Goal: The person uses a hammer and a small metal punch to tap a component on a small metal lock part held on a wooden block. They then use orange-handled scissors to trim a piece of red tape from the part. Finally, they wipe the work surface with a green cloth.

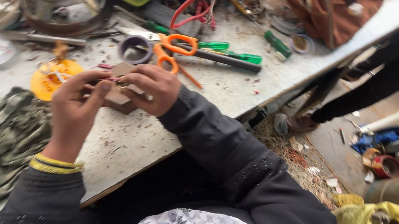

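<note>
Left hand (pixel 77 99) and right hand (pixel 151 87) both pinching a small brown block (pixel 120 99) between them, just above the worn workbench (pixel 232 88), orange-handled scissors (pixel 172 51) lying just beyond.

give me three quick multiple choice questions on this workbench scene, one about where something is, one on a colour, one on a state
1. Where do the scissors lie?
A. on the table just beyond both hands
B. on the floor
C. in the yellow bag

2. What colour are the scissors' handles?
A. blue
B. orange
C. white

3. What are the left hand and right hand doing?
A. resting flat and open on the table
B. both closed on one small brownish block
C. each holding a screwdriver

Answers:
1. A, they lie on the tabletop past the knuckles, by a grey ring.
2. B, both loops are bright orange.
3. B, fingers of both hands curl around the block held between them.
</note>
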